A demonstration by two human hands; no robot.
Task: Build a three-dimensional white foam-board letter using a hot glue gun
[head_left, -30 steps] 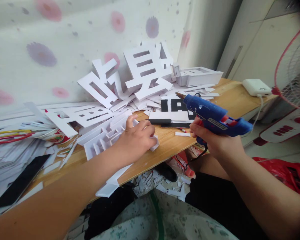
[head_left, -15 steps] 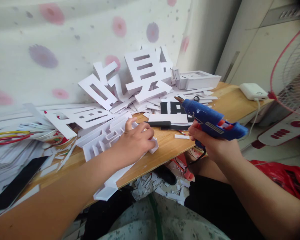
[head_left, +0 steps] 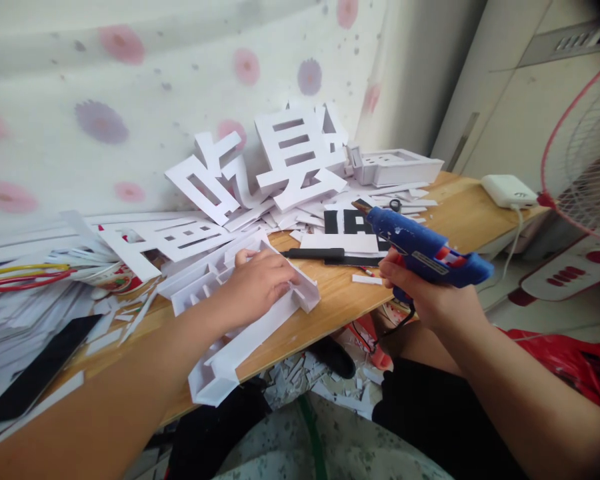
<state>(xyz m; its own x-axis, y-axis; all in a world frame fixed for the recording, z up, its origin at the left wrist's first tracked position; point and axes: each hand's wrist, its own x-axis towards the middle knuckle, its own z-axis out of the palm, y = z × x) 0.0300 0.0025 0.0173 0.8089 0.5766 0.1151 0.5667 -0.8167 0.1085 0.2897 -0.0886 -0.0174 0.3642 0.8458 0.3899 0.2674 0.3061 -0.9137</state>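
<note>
My right hand (head_left: 433, 293) is wrapped round the handle of a blue hot glue gun (head_left: 417, 245), whose nozzle points up and left over the table. My left hand (head_left: 257, 285) lies on a white foam-board letter (head_left: 265, 339) with thin raised walls. Its fingers are curled down inside the letter, against the walls near its right end; the fingertips are partly hidden. The near end of this letter juts over the table's front edge. A black-handled tool (head_left: 320, 254) lies just beyond my left hand, beside a white strip (head_left: 339, 243).
Several finished white letters (head_left: 290, 143) lean against the flowered curtain (head_left: 180, 40) on a heap of scraps. Left are a paper cup (head_left: 123, 279), a black strip (head_left: 40, 370) and stacked white strips. A white power adapter (head_left: 507, 191) and a fan (head_left: 580, 153) stand right.
My left hand has shifted slightly left and down, with its fingers reaching further into the letter. The glue gun stays at almost the same place. The view has tilted slightly.
</note>
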